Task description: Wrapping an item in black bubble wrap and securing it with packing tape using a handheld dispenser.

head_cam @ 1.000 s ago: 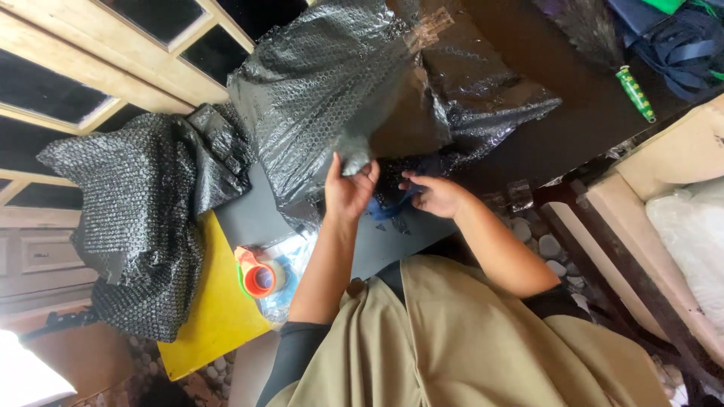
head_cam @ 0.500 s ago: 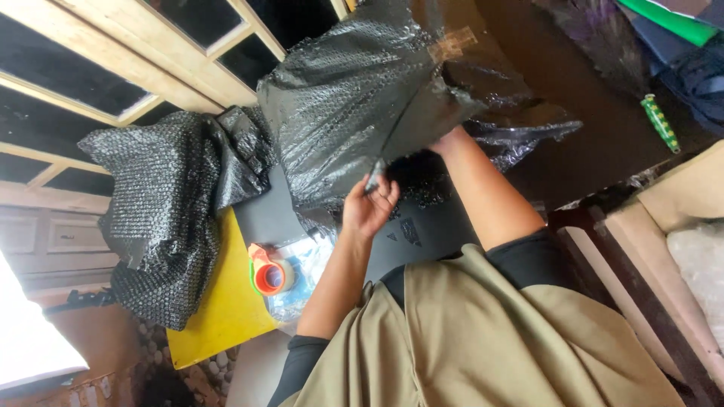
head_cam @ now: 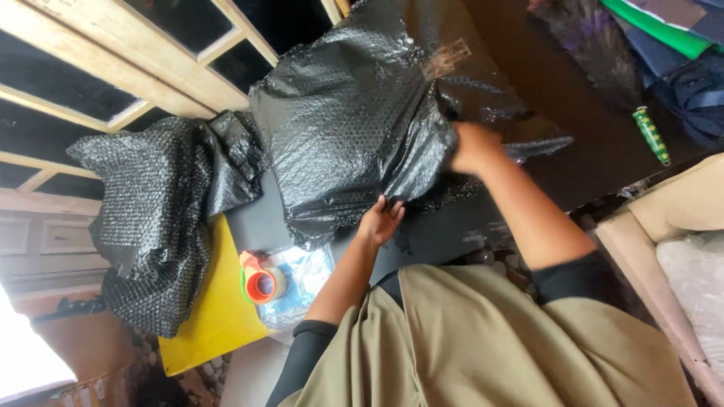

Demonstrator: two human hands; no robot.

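A big parcel wrapped in black bubble wrap lies on the dark table, with a strip of clear tape across its top. My left hand presses the loose lower edge of the wrap against the parcel. My right hand grips the wrap's right side, fingers curled into the folds. The wrap hides whatever is inside.
A second heap of black bubble wrap lies at the left over a yellow board. An orange tape dispenser sits beside a clear plastic bag. A green patterned tube rests at the far right. Wooden window frames run behind.
The wrap flap that was lifted has been pulled down over the parcel. My left hand dropped to the lower edge; my right hand came out from under the flap to the right side.
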